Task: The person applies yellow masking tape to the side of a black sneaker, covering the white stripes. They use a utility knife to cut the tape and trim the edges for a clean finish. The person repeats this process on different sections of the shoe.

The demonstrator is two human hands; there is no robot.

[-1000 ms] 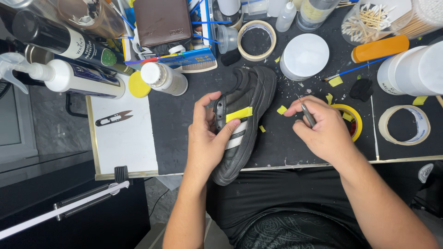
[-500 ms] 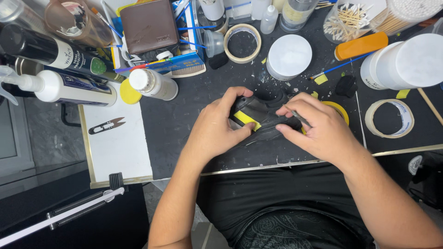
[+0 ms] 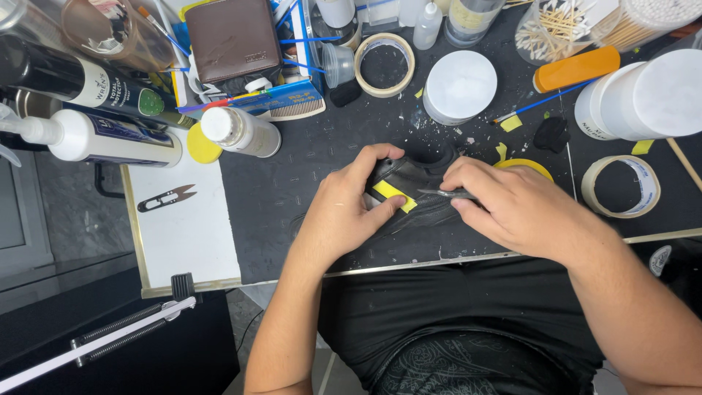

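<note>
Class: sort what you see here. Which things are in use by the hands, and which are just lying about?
In use:
left hand
right hand
black shoe
yellow tape strip
thin metal tool

Lying about:
thread snips
brown wallet
masking tape roll
white round lid

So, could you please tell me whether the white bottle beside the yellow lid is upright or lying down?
Lying down: the white bottle rests on its side on the mat, cap toward the yellow lid.

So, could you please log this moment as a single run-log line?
left hand: grips black shoe | right hand: holds thin metal tool at shoe's yellow tape | surface: black mat
</note>
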